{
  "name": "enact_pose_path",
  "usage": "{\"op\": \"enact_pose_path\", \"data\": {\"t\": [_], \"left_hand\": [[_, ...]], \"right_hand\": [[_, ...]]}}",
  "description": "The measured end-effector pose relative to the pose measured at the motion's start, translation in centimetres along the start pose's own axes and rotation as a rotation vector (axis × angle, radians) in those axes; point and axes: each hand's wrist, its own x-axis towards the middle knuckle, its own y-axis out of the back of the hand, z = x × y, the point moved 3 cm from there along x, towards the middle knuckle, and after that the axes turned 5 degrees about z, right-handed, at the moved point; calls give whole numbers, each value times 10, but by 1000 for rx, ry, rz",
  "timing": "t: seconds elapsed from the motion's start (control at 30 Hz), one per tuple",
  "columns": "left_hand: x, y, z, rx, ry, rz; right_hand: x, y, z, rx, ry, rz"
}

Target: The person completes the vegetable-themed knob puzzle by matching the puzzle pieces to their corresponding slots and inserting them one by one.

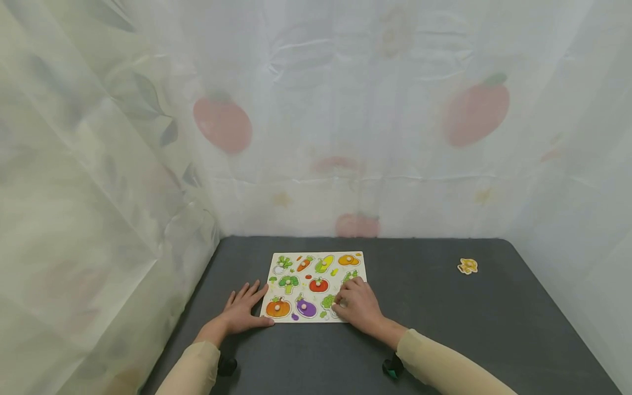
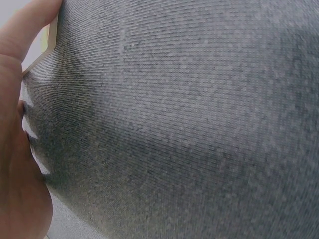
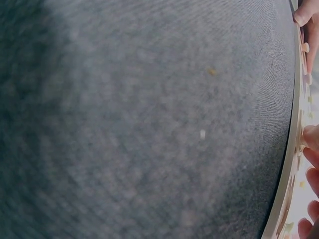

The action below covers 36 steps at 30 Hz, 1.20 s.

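Note:
A white vegetable knob puzzle board [image 1: 316,320] lies flat on the dark table in the head view. My left hand [image 1: 242,311] is spread at its left side, fingertips and thumb resting along the edge. At the front right of the board, my right hand [image 1: 360,306] pinches the knob of a green leafy vegetable puzzle piece [image 1: 328,301], partly covered by the fingers. The right wrist view shows the thumb [image 3: 312,136] at that knob. Pieces around it include an eggplant [image 1: 308,309], a tomato [image 1: 319,285], a pumpkin [image 1: 278,308] and broccoli [image 1: 288,282], seated in the board.
A loose yellow-brown puzzle piece [image 1: 467,266] lies on the table [image 1: 444,318] at the far right. White printed curtains [image 1: 306,109] hang behind the table and along both sides. Dark wrist-worn gear [image 1: 393,366] sits under the right wrist.

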Motion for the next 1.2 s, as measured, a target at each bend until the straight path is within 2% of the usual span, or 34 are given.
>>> {"op": "enact_pose_path", "data": {"t": [0.67,0.9,1.03,1.2], "left_hand": [[-1,2,3,-8,2,-7],[5,-6,-7,-29,9,-9],[9,-14,-16,-39,18,-3],[13,-19,-22,-57,3,28]], "right_hand": [[2,-2,1,-25,-16,-28],[1,1,6,-6,2,-64],[0,12,18,39,-42,-56],[3,33,45,43,-146,-21]]}}
